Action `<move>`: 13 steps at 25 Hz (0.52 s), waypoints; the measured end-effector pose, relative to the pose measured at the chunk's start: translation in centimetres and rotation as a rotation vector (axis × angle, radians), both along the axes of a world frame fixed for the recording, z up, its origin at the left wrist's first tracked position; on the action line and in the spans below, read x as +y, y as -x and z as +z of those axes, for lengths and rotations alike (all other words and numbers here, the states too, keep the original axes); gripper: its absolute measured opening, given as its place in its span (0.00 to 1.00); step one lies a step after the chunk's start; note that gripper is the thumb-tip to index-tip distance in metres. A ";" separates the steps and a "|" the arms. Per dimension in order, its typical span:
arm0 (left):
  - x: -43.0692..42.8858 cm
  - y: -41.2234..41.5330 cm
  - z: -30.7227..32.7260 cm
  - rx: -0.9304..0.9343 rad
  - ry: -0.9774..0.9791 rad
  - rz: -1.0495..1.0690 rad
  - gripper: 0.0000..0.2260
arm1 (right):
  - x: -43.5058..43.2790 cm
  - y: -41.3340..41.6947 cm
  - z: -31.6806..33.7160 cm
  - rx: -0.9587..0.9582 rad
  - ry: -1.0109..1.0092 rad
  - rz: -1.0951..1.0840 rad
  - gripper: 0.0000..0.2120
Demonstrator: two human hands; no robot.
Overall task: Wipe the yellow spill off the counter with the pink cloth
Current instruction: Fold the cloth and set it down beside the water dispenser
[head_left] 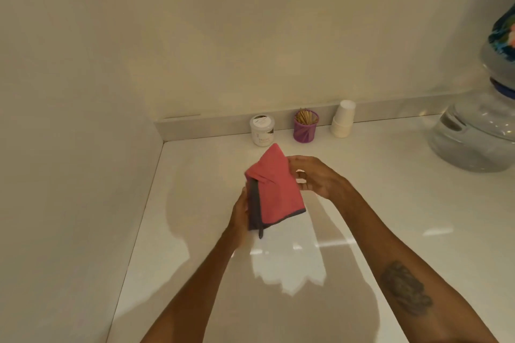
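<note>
the pink cloth (276, 189) hangs folded above the worktop (390, 203), the left grip (241, 213) holding its lower edge. the right grip (315, 175) touches its top; pinching or not, i cannot tell. no yellow spill shows. likely readying the cloth; next, press it flat and sweep.

Head view looks down, fairly near, at counter (390, 203) corner.

A kitchenette corner was indicated by a glossy white counter (390, 175). Lined up at the back were seen a white jar (262, 131), a toothpick holder (306, 127), stacked disposable cups (343, 120) and a water jug (473, 136).
</note>
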State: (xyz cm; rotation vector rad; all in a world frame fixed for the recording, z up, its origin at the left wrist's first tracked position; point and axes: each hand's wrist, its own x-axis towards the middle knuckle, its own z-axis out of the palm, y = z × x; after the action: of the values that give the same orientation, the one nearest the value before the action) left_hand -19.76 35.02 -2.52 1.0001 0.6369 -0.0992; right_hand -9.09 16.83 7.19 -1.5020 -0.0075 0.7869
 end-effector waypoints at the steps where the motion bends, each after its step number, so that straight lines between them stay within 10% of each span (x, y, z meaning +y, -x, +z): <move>1: 0.1 -0.1 0.3 -0.003 0.072 -0.008 0.21 | -0.5 -0.1 -0.4 0.054 -0.066 -0.004 0.16; 13: -6.8 -4.3 2.2 0.114 -0.064 -0.147 0.14 | -10.4 -2.6 -5.0 0.311 -0.035 -0.111 0.20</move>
State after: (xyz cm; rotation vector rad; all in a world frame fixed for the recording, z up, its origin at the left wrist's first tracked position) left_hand -15.49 28.25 -0.27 1.1085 0.6736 -0.2684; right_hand -6.53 6.48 2.18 -1.3221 0.2906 0.9170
